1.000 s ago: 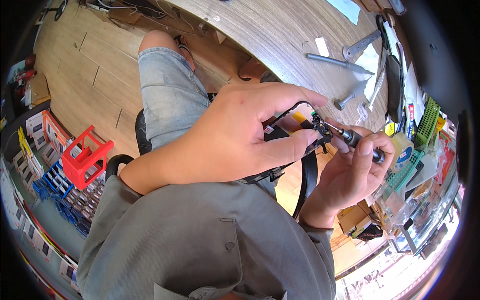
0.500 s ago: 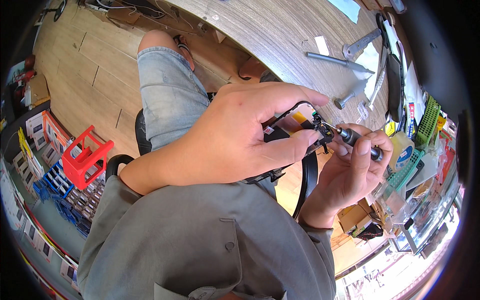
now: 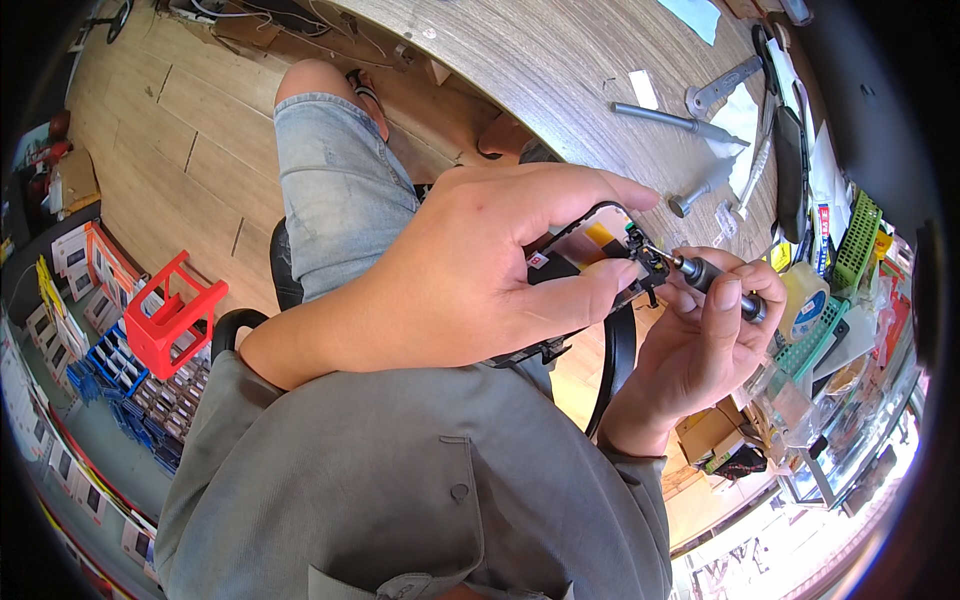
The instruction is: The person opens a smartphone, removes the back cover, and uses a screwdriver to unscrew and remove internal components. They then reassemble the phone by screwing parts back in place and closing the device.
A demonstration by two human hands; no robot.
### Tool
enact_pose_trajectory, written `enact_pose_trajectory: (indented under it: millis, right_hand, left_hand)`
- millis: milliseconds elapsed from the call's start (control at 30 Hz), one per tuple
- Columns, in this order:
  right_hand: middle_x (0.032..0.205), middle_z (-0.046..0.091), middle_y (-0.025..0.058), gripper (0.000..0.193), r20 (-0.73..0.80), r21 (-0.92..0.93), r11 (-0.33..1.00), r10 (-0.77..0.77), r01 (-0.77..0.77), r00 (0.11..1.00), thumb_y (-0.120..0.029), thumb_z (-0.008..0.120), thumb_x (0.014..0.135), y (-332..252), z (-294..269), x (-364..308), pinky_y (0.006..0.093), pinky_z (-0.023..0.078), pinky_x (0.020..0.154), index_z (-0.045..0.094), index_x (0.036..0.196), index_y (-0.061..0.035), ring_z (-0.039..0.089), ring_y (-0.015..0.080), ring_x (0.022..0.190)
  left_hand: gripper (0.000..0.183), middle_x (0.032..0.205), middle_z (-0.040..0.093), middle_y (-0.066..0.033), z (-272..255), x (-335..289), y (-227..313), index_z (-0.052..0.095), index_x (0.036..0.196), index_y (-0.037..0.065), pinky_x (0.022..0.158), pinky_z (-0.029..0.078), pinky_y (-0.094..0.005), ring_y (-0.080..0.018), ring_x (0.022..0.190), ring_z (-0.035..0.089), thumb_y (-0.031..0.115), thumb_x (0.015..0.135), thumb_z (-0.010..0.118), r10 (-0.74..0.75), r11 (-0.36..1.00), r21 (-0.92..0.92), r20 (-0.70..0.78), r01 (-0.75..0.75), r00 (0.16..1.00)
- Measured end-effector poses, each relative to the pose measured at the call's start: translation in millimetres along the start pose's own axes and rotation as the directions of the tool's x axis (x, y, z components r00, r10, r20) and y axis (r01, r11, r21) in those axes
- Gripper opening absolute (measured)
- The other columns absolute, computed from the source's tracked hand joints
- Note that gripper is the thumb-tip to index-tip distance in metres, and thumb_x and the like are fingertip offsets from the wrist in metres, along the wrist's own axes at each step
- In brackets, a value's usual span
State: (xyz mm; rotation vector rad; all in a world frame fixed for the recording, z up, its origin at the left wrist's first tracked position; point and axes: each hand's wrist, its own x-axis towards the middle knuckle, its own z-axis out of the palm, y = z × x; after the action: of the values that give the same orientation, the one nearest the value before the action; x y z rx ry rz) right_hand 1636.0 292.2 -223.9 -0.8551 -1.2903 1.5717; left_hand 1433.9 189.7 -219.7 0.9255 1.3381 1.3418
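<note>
The work looks partway along: the panel has its inner side bare, yet a cluster of small parts sits on its end toward 3 o'clock, and the tip of the driver is at that cluster, so this end seems unfinished. Whether any screw is in or out, or whether the tip touches one, is too small to tell. The panel is held in the air at about 2 o'clock from the middle of the view, short of the desk edge. It is tilted, with a dark rim, a silvery sheet, a yellow-orange strip and a small pale label toward 9 o'clock; much of it is covered. The left hand grips it, thumb pressed near the cluster; its fingers underneath are hidden. The right hand, at about 4 o'clock from the panel, pinches the driver between thumb and fingers, its shaft slanting toward 10 o'clock.
</note>
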Motion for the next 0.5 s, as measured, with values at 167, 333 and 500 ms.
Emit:
enact_pose_trajectory:
  millis: [167,333,500]
  right_hand:
    - [0.104,0.075,0.0294,0.033,-0.021,-0.002,1.000,0.025,-0.025,0.999,-0.010,0.074,0.107,-2,1,-1,0.0384,0.072,0.069,0.051,0.127,0.0019,0.080,0.0343,0.090]
    - [0.099,0.074,0.0270,0.028,-0.035,0.006,0.999,0.045,-0.045,0.998,-0.011,0.071,0.110,-4,1,1,0.0382,0.072,0.067,0.052,0.124,0.0039,0.078,0.0309,0.084]
    - [0.094,0.072,0.0219,0.024,-0.031,0.032,0.999,0.038,-0.037,0.999,-0.009,0.070,0.110,-4,0,2,0.0399,0.072,0.068,0.053,0.121,0.0036,0.075,0.0257,0.079]
  left_hand:
    - [0.041,0.135,0.080,-0.0136,-2,0,-4,0.072,0.142,-0.004,0.088,0.065,-0.0279,-0.0129,0.105,0.079,0.006,0.103,0.078,0.066,0.993,0.092,0.022,-0.068,0.998]
    - [0.041,0.140,0.079,-0.0143,1,-1,-8,0.073,0.140,-0.004,0.089,0.065,-0.0295,-0.0162,0.105,0.081,0.006,0.100,0.080,0.119,0.984,0.133,-0.005,-0.117,0.993]
    - [0.042,0.119,0.080,-0.0139,4,2,-16,0.073,0.136,0.000,0.080,0.064,-0.0334,-0.0217,0.093,0.084,0.012,0.097,0.084,0.254,0.951,0.191,-0.039,-0.242,0.966]
